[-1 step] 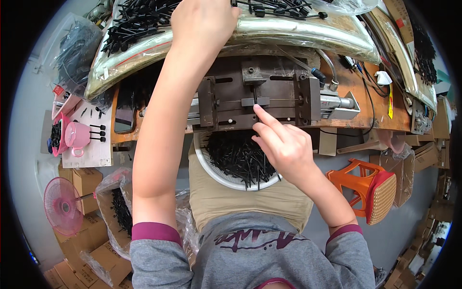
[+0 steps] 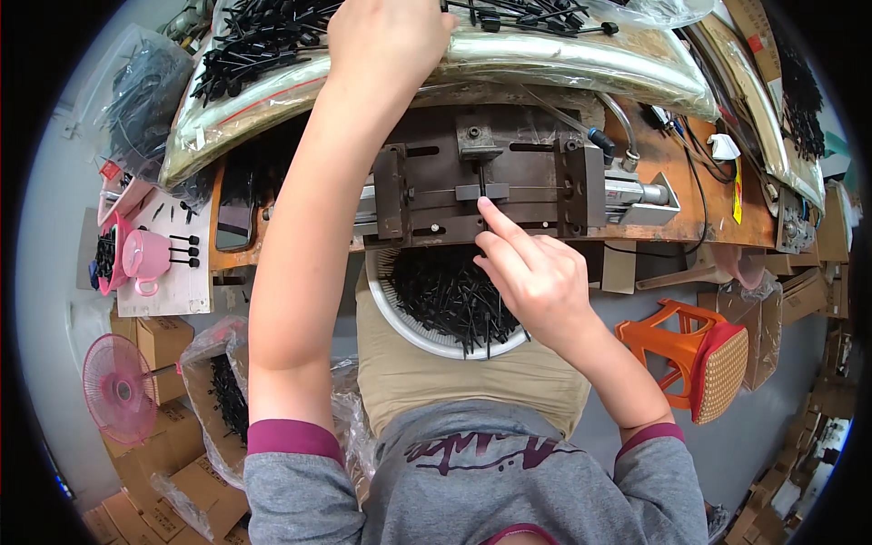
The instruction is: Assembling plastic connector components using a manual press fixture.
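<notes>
My right hand (image 2: 540, 282) reaches over the metal fixture (image 2: 495, 222), its index finger stretched out and the other fingers partly bent. That fingertip touches the near end of a thin black rod-like part (image 2: 481, 177), which lies across a small grey block (image 2: 468, 193) at the fixture's middle. My left hand (image 2: 386, 41) is at the upper edge, over the pile of black plastic parts (image 2: 263, 50) with thin stems. Its fingers are mostly cut off, so what they grip is hidden. On my lap sits a white basket (image 2: 386, 313) full of similar black parts.
Clear plastic sheeting (image 2: 563, 59) covers the raised surface beyond the fixture. Air hoses and cables (image 2: 699, 163) run at right across the wooden bench (image 2: 672, 227). An orange stool (image 2: 654, 341) stands lower right; a pink fan (image 2: 118, 386) and a pink cup (image 2: 145, 254) are at left.
</notes>
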Available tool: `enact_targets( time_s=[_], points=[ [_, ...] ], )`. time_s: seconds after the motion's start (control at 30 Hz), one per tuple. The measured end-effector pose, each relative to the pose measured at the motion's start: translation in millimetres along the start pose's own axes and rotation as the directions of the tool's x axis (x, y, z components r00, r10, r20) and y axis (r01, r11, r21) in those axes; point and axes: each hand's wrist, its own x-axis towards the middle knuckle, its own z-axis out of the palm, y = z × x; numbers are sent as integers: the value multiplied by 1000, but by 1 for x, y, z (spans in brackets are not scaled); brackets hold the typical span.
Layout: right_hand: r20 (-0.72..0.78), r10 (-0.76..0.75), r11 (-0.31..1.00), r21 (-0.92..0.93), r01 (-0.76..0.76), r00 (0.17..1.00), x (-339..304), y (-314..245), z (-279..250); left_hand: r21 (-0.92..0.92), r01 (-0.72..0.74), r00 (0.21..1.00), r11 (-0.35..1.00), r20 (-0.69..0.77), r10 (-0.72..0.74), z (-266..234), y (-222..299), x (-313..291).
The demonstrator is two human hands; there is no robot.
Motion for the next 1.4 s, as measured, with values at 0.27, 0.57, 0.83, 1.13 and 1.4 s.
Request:
enact_targets(
  time_s=[0.27, 0.57, 0.83, 1.13, 1.4],
  points=[
    [35, -31, 997, -66, 33, 999, 11, -3, -3, 54, 50, 990, 997, 125, -57, 5, 3, 15],
    [107, 43, 996, -78, -34, 993, 10, -3, -3, -447, 461, 875, 766, 373, -309, -43, 20, 19],
    [67, 117, 965, 227, -130, 991, 45, 13, -37, -746, 580, 808, 326, 479, -342, -65, 7, -2],
    [-162, 55, 955, -279, -100, 985, 164, 161, -56, -657, 158, 974, 737, 228, -5, -71, 53, -97],
    [316, 213, 962, -235, -142, 925, 218, 153, -63, -339, 13, 973, 941, 222, 66, -39, 73, -173]
  ],
)
